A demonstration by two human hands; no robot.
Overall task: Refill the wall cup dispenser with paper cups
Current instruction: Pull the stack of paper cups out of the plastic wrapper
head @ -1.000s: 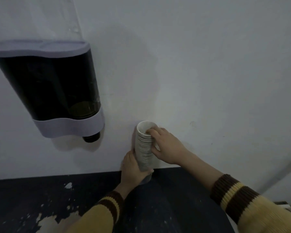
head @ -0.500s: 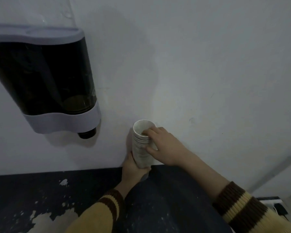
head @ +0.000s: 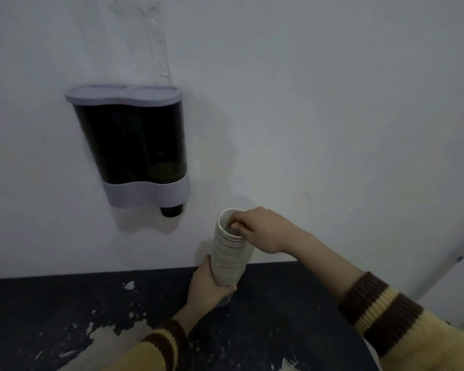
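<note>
A tall stack of white paper cups [head: 229,253] stands upright, mouth up, low in the middle of the view. My left hand [head: 208,286] grips its lower end from the left. My right hand [head: 257,227] pinches the rim of the top cup, fingertips inside the mouth. The wall cup dispenser [head: 134,148] hangs up and to the left: a dark see-through double tube with a pale lid on top and a pale band at the bottom. One dark cup bottom [head: 171,210] pokes out under its right tube.
A white wall [head: 332,103] fills most of the view. Below it runs a dark painted band [head: 51,303] with chipped patches. A clear plastic strip [head: 158,41] is stuck to the wall above the dispenser.
The view has swung, so the dispenser now sits further right and lower. My right fingers have moved from the side of the stack's rim into the top cup's mouth.
</note>
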